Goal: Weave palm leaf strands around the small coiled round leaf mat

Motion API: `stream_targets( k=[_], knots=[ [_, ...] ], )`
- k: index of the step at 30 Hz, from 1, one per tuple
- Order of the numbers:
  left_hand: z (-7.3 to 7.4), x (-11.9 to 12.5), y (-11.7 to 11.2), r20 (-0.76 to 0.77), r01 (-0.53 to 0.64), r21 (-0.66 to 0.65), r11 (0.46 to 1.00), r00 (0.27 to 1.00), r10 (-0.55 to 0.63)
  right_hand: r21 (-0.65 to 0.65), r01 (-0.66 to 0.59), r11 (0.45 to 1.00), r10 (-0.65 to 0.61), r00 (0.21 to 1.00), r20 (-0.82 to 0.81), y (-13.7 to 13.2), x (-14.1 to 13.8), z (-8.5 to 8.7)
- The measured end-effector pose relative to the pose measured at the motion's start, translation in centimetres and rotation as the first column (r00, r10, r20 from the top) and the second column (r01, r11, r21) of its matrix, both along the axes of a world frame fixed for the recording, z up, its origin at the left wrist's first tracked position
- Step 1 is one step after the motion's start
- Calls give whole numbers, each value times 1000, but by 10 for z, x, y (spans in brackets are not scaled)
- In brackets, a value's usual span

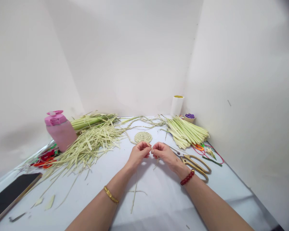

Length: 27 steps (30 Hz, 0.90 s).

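Note:
My left hand [140, 154] and my right hand [164, 155] meet at the middle of the table, thumbs and forefingers pinched close together. Between them they grip a thin pale-green straw strand, mostly covered by the fingers. A loose end [156, 163] dangles under my right hand, and another strand [135, 192] trails below my left. Just beyond the fingers lies a flat round coil of braided straw [143, 137]. A long braided cord [146, 120] winds over the table behind it. Gold-handled scissors [195, 163] lie beside my right wrist, their blades partly behind my hand.
Shredded straw [93, 141] heaps at the left, near a pink bottle [61, 131] and a dark flat device [12, 195]. At the right are a bundle of flat green strips [186, 131], a white cylinder [177, 106] and a small tub of purple pieces [189, 118]. Walls enclose the table.

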<state>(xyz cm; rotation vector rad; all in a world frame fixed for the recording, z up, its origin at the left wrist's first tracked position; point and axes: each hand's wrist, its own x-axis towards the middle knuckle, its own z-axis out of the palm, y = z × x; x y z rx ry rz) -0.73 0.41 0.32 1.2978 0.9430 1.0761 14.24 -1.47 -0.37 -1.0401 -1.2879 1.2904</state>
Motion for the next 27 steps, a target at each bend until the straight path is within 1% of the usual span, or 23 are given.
stream_targets(
  k=[3, 6, 9, 11, 15, 18, 22, 24, 27],
  knots=[
    [0, 0, 0, -16, -6, -21, 1000, 1000, 6, 11, 6, 1000, -6, 1000, -10, 0, 0, -1],
    [1, 0, -2, -14, -7, -49, 999, 1000, 6, -31, -15, 999, 13, 997, -82, -1, 1, 0],
    [3, 0, -3, 41, -1, -84, 996, 999, 4, -84, -40, 996, 22, 979, -204, -1, 2, 2],
    [3, -1, -3, 108, 2, -121, 993, 994, 11, -102, -24, 994, -5, 962, -274, 0, 4, 2],
    [2, -3, 2, 247, -19, -196, 980, 967, 68, -114, 84, 990, -121, 920, -373, 6, 10, -1],
    [1, -6, 5, 293, -70, -240, 968, 946, 141, -138, 144, 980, -187, 902, -389, 8, 14, -2],
    [1, -7, 7, 297, -147, -252, 957, 929, 221, -161, 234, 959, -279, 888, -366, 10, 16, -2],
    [1, -7, 7, 282, -158, -252, 955, 932, 229, -174, 293, 940, -339, 862, -377, 11, 17, -2],
    [0, -9, 8, 236, -152, -239, 959, 949, 210, -179, 359, 916, -401, 817, -413, 14, 20, -3]
  ],
)
